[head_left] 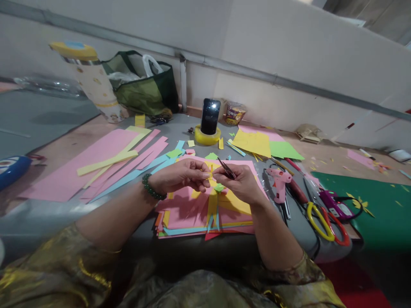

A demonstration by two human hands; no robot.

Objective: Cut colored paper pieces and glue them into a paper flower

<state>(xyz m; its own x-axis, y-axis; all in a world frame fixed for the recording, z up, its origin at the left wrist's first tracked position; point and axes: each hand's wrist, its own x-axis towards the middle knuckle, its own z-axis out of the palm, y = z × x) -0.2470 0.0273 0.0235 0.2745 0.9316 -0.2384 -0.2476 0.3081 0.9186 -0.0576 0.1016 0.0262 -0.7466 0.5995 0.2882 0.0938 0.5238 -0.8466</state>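
Over a stack of coloured paper (186, 214), my two hands meet at the fingertips. My left hand (184, 175), with a green bead bracelet on the wrist, is closed in a pinch on a small yellow paper piece (211, 175). My right hand (239, 182) is closed too, its thumb and forefinger at the same piece, while a pair of dark tweezers (227, 168) lies held in its fingers with the tips pointing up and left. Beneath the hands, a yellow paper strip (212, 209) and a green scrap (219, 187) rest on the pink top sheet.
Pink, yellow and blue paper strips (128, 162) spread to the left. A phone (210, 116) leans upright on a yellow tape roll (207, 136). On the right lie a pink glue gun (278, 184) and scissors (321, 222). A tumbler (96, 85) and green bag (147, 92) stand at the back left.
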